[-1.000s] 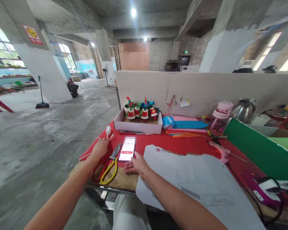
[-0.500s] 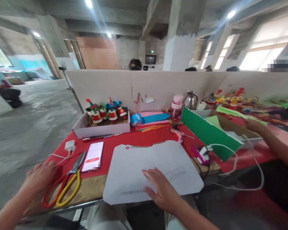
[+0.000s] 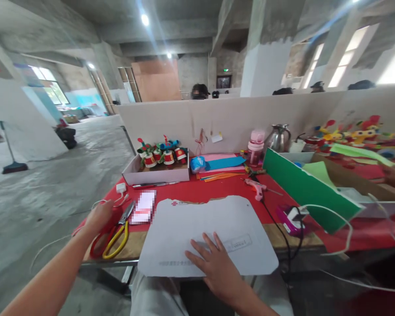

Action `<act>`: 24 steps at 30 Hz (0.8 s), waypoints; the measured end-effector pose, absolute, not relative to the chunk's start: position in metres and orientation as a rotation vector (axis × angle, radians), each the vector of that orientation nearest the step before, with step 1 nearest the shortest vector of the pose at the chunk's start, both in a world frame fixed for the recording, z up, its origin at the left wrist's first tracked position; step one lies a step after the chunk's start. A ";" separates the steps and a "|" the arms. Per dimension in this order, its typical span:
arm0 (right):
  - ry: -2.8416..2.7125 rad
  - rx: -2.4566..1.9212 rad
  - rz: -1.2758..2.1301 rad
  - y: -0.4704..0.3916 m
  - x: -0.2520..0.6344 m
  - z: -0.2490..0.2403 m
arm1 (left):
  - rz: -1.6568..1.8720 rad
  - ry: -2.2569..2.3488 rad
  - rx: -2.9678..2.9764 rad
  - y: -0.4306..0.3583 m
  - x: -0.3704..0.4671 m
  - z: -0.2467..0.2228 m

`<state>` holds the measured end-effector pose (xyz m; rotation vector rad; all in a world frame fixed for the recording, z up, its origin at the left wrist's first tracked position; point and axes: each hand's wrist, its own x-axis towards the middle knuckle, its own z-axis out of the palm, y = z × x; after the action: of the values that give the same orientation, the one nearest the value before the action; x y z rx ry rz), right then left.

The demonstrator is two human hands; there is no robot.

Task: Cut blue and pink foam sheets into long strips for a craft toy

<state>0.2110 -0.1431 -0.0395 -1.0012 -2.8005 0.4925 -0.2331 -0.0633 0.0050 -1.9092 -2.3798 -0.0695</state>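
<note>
My right hand (image 3: 213,267) lies palm down with fingers spread on a large white board (image 3: 171,232). The board has rounded corners, a torn far edge and faint print, and its near part overhangs the table edge above my lap. My left hand (image 3: 100,217) is at the table's left edge, beside a white cable (image 3: 97,203) and a white charger plug (image 3: 121,188). Its fingers are foreshortened and blurred, so any grip on the cable is unclear. Close by lie scissors (image 3: 120,239) with one red and one yellow handle, and a phone (image 3: 143,207) with a blurred-out screen.
Behind stands a white box (image 3: 156,175) of small colourful figures. Blue strips (image 3: 225,163), a pink glue gun (image 3: 256,188) and a pink bottle (image 3: 256,147) lie or stand beyond the board. To the right are a purple power block (image 3: 289,221) with cables and a green-sided box (image 3: 303,193).
The view has swung left. My left hand has moved closer to the charger plug. My right hand's fingers have spread and settled on the board. The co-worker's arm at the right is out of view.
</note>
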 end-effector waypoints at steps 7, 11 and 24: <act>-2.793 -0.980 0.511 -0.141 0.219 -0.040 | 0.051 -2.418 -1.900 -0.047 -0.244 0.000; -2.791 -0.975 0.493 -0.143 0.218 -0.040 | 0.120 -2.483 -1.917 -0.039 -0.243 0.000; -2.758 -0.960 0.580 -0.142 0.219 -0.031 | 0.060 -2.642 -1.778 0.026 -0.209 -0.004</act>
<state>0.2186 -0.1425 -0.0314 -0.9603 -2.7578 0.5802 -0.2089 0.0265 -0.0044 -1.7784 -2.6416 0.0601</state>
